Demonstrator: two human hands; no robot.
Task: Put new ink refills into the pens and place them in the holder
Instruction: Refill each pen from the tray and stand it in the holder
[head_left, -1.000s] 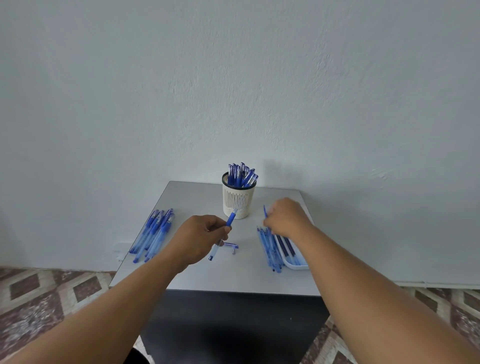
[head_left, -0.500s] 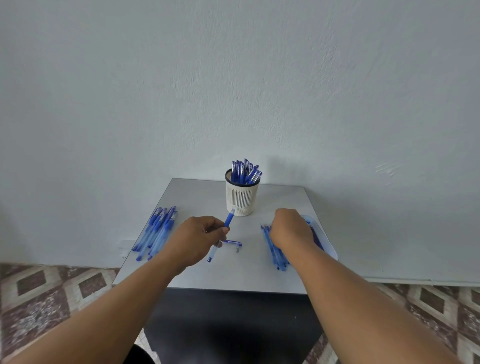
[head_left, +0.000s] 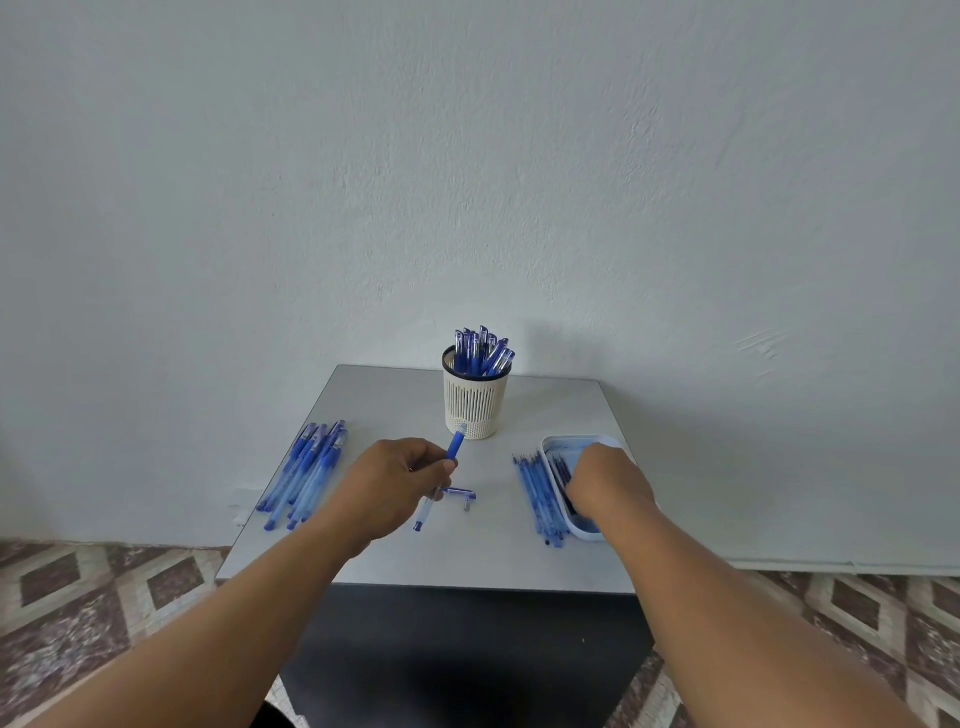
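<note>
One translucent blue plastic pen barrel (head_left: 441, 475), desk centre, pinched in left hand (head_left: 387, 483); light, stiff, slick, so take it at the rubber grip. Right hand (head_left: 608, 483) lies in white tray (head_left: 563, 447) at 3 o'clock; its grip I cannot tell.

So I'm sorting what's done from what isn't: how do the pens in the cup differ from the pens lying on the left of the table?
The pens in the holder stand upright and bunched, leaning slightly; the pens on the left lie flat, side by side on the table. The holder's pens show only their upper ends above the rim; the left ones show full length. Both sets are blue with translucent barrels.
</note>
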